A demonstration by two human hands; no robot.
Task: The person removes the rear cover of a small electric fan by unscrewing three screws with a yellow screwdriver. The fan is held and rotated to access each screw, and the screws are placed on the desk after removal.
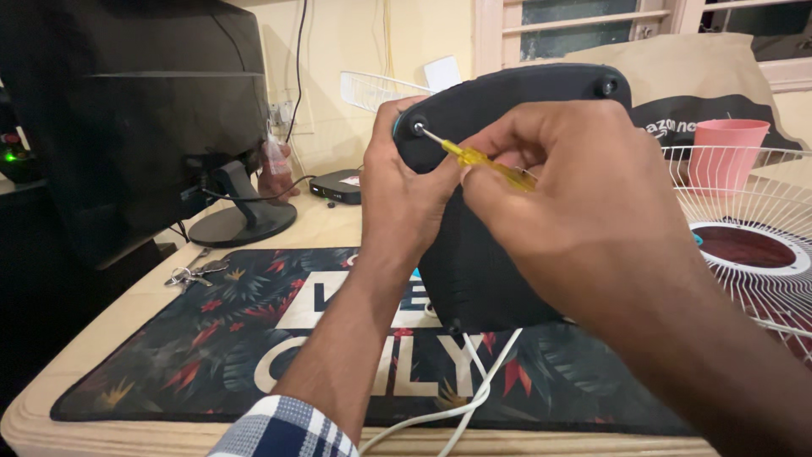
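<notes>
Left side: monitor (135, 110) and its stand (241, 222) block the desk's back corner.
Centre: black fan housing (491, 254) – upright, filling the middle.
Right: white wire grille (753, 254) and pink cup (727, 152) crowd in.
Front: white cable (461, 398) trails – open mat (211, 338) beside keys (193, 273).

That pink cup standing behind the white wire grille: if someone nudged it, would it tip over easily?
Probably. The pink cup looks like thin plastic, so likely light and easy to slide or topple. It stands upright and widens towards the rim, which makes tipping likelier. The wire grille lies in front of it and might catch it.
</notes>
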